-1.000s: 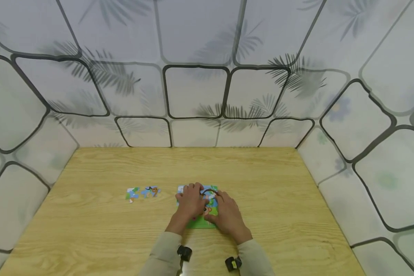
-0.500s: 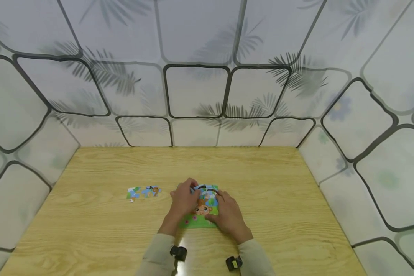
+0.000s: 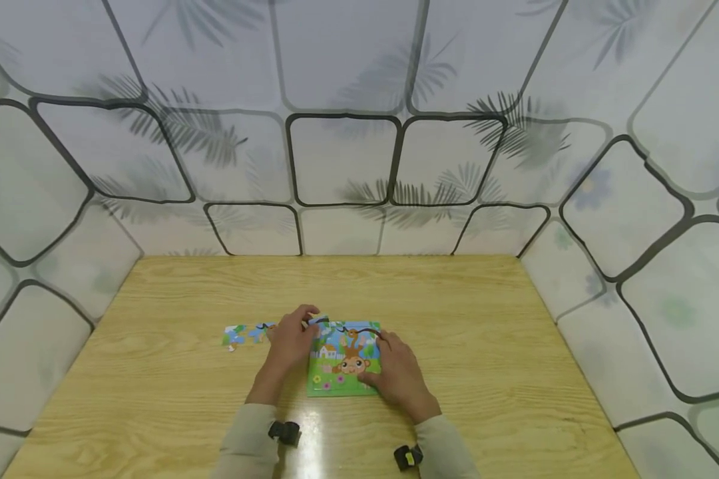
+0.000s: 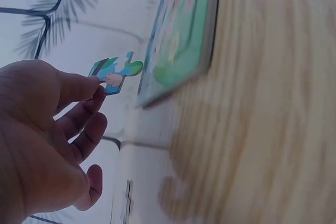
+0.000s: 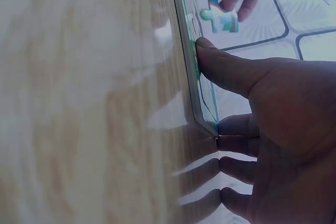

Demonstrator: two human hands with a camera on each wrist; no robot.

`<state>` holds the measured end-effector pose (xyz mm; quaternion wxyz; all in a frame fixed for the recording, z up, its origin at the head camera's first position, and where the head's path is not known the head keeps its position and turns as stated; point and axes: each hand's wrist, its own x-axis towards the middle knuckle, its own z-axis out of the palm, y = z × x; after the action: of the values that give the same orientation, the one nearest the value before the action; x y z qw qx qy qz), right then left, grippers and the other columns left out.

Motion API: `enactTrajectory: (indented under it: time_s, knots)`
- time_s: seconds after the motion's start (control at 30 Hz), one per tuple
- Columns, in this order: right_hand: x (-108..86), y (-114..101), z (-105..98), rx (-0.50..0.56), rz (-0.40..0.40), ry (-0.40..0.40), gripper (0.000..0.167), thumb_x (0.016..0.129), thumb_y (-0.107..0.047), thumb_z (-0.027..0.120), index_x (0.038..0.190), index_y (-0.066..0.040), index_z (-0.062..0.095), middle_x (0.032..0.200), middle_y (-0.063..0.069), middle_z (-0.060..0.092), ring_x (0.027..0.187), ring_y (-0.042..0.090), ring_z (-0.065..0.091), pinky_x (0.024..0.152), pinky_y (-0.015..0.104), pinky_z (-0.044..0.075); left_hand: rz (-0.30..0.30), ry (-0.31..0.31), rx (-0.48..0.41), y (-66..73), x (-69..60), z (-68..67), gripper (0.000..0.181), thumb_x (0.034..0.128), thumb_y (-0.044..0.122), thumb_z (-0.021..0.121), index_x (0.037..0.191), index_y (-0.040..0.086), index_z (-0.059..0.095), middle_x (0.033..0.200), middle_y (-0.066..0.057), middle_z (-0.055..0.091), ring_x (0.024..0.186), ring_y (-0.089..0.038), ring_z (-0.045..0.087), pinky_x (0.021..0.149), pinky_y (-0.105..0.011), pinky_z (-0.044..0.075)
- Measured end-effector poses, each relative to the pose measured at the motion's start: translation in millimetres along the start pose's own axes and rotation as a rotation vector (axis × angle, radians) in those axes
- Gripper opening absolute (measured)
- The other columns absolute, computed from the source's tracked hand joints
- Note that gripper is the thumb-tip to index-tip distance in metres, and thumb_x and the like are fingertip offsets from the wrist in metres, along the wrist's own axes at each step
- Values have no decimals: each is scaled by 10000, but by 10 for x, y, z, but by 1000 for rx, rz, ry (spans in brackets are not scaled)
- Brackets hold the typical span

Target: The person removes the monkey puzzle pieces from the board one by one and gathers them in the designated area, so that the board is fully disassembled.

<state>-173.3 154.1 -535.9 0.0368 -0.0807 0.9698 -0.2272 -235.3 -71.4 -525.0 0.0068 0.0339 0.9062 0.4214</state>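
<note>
One jigsaw piece is in your left hand, pinched near its edge between the thumb and one finger, while the other fingers of this hand are bent and hold nothing. The piece is lifted above the bench, close to the far left corner of the puzzle board, with a tab pointing to the board side. Your right hand spans the right edge of the board: the thumb rests on top, the fingers are apart from the thumb, and some tips touch the bench. Because your left grip takes only a small part of the piece, I think it could turn or slip out if you push it against something. The board lies flat, but it may slide on the smooth bench if your right thumb presses too lightly. Some loose pieces lie to the left, and your left hand partly covers the nearest one from the head camera; perhaps a wide movement to that side could sweep them away.
</note>
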Motion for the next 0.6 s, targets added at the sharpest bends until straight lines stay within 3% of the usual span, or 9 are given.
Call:
enactTrajectory:
  time_s: [0.37, 0.6]
  knots:
    - [12, 40, 4, -8, 4, -7, 813, 806, -473, 738, 1376, 40, 468, 1504, 183, 394, 1410, 369, 344, 1133, 518, 289, -78, -23, 132, -240, 71, -198, 217, 934, 208, 582, 1137, 185, 655, 1112, -58, 664, 1063, -292, 507, 927, -618, 228]
    - [12, 50, 16, 11, -4, -16, 811, 810, -473, 733, 1380, 37, 465, 1505, 183, 394, 1414, 366, 338, 1138, 514, 284, -74, -20, 225, -293, 75, -250, 223, 936, 197, 599, 1149, 175, 660, 1111, -82, 657, 1111, -338, 496, 925, -650, 268]
